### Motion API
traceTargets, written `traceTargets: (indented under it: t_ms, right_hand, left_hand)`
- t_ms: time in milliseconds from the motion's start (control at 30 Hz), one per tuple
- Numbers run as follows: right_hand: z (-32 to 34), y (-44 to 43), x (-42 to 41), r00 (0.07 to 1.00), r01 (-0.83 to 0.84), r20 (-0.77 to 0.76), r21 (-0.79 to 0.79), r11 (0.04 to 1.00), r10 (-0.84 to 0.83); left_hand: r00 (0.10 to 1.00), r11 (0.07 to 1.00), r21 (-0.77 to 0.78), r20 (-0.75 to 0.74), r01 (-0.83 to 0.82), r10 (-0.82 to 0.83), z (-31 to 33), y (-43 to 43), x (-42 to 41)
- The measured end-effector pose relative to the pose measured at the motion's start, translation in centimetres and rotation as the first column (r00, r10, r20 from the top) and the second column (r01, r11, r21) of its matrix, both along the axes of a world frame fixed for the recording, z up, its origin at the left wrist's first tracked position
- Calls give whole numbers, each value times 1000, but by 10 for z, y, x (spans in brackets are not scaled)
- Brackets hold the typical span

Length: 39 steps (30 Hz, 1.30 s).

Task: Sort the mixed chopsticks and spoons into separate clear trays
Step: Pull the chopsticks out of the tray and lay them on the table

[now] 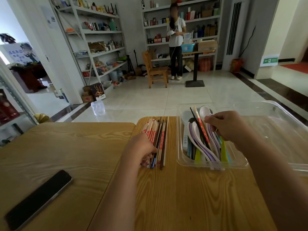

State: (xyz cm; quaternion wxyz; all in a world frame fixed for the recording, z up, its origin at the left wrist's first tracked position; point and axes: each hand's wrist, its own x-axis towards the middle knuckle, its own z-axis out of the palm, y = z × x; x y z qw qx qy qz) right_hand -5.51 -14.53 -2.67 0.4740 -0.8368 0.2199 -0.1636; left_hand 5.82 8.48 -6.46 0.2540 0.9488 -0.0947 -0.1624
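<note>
Forearms reach from the near edge across the table (183,197), past a phone (38,199). The left hand (141,147) curls its fingers round the near ends of the chopsticks (155,135), which lie gathered on the wood with no tray discernible around them. The right hand (228,125) hangs over the near tray (180,157), fingers bent down among the spoons (200,147); whether they pinch one cannot be told. Two strays (200,127), one black and one red-sleeved, lie slanted across the spoons. A far tray (275,107) stands just right. Sorting appears largely done: remaining are the strays and, seemingly, traying the chopsticks.
</note>
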Motion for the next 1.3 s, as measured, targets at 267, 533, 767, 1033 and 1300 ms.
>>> traceTargets:
  t_ms: [267, 533, 767, 1033, 1300]
  right_hand:
    - [-3, -7, 0, 999, 31, 14, 8, 1000, -31]
    - [-11, -3, 4, 991, 95, -65, -287, 953, -119]
    - [-37, 20, 7, 943, 1, -277, -551, 835, -184]
    - [-37, 19, 7, 942, -4, -293, -501, 865, -165]
    - [-36, 8, 11, 964, -1, -244, -411, 912, -109]
  left_hand:
    - [992, 989, -148, 123, 11, 8, 10, -2, -5]
    - [997, 719, -693, 71, 53, -4, 29, -30, -29]
    - [990, 676, -727, 30, 115, -136, 22, -55, -47]
    - [988, 663, -737, 41, 130, -148, 21, -54, -45]
    - [986, 677, -722, 39, 139, -161, 20, -54, -45]
